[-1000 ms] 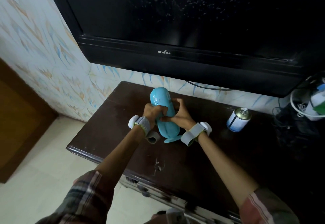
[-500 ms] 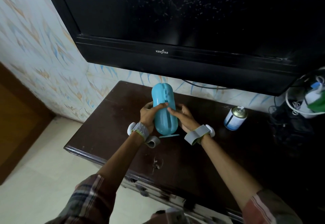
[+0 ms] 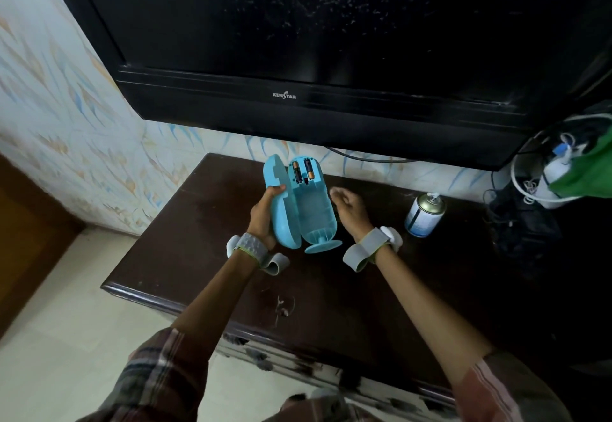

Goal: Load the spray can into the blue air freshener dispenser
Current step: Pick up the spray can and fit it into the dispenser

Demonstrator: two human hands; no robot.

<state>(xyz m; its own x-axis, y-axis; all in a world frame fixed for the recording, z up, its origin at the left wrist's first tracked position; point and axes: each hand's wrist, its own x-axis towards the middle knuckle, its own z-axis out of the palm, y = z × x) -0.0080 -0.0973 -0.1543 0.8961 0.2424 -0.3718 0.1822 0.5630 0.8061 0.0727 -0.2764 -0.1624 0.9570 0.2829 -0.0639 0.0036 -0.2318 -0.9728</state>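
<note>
The can stands on the cabinet, well right of the open dispenser; hold its cover back with your gripping left hand and reach across with your loosely curled, empty right hand.

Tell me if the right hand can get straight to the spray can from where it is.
Probably yes. The right hand is free beside the opened dispenser, and the spray can stands upright farther right on the table, with only bare tabletop between them.
</note>
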